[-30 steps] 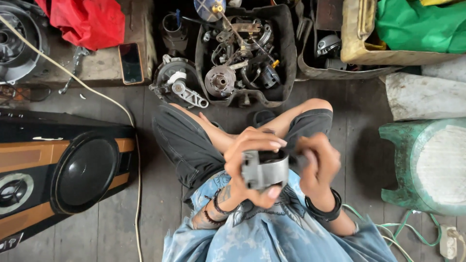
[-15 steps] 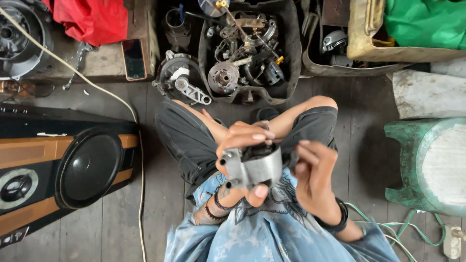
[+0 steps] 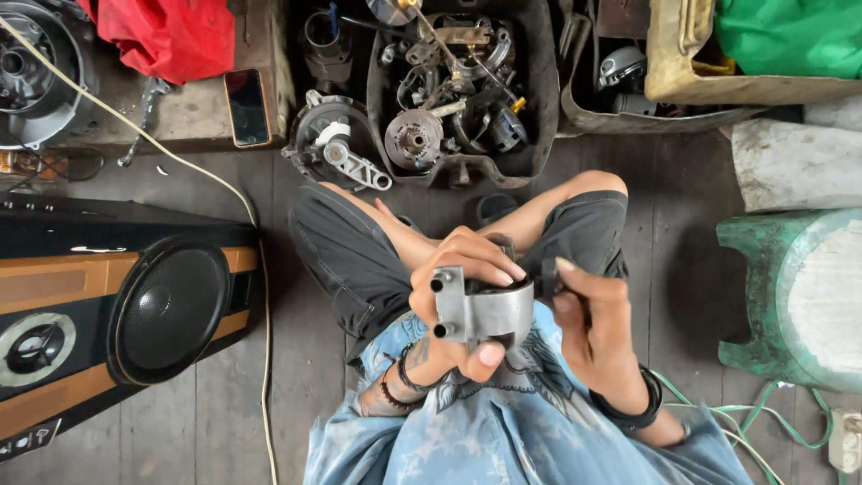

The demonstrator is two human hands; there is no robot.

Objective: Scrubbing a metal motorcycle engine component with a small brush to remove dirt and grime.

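I sit cross-legged on a wooden floor and look down at my lap. My left hand (image 3: 458,269) grips a grey cast-metal engine part (image 3: 485,310) with two short tubular bosses on its left side. Fingers wrap over its top and the thumb presses under it. My right hand (image 3: 597,337) is beside the part's right end, fingers curled around a small dark piece (image 3: 548,274) that touches the part. What that piece is cannot be made out. Dark bands circle both wrists.
A black tray (image 3: 539,90) of oily engine parts lies ahead of my knees, a round metal cover (image 3: 337,144) beside it. A large speaker (image 3: 117,314) lies at left, a green stool (image 3: 790,296) at right. A phone (image 3: 247,106) and red cloth (image 3: 171,36) rest on a board.
The metal part has been turned in my left hand, and its two bosses now face left. My right hand has slid from gripping its side to its right end.
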